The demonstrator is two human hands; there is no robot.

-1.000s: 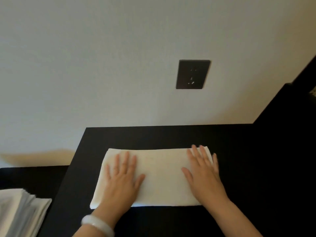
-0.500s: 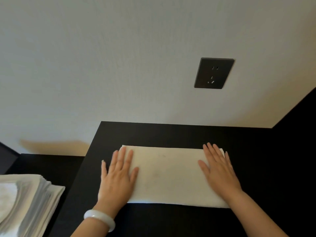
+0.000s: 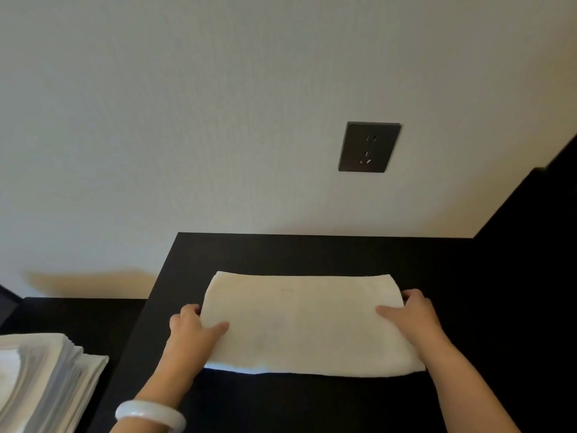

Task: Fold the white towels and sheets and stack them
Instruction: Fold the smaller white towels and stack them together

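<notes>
A folded white towel [image 3: 306, 323] lies as a wide rectangle on the black table [image 3: 312, 254]. My left hand [image 3: 193, 328] grips its left end, thumb on top and fingers curled under the edge. My right hand [image 3: 409, 314] grips the right end the same way, thumb lying on the cloth. The towel's ends look slightly lifted off the table. A stack of folded white linens [image 3: 40, 379] sits at the lower left, cut off by the frame edge.
A pale wall with a dark power socket [image 3: 369, 147] rises right behind the table. A lower black surface [image 3: 78, 314] holds the stack on the left. A dark panel [image 3: 530, 229] borders the table on the right. A white bangle [image 3: 150, 414] circles my left wrist.
Both hands lay flat on top of the towel, pressing it; now they have slid out to its two ends and curled around the edges.
</notes>
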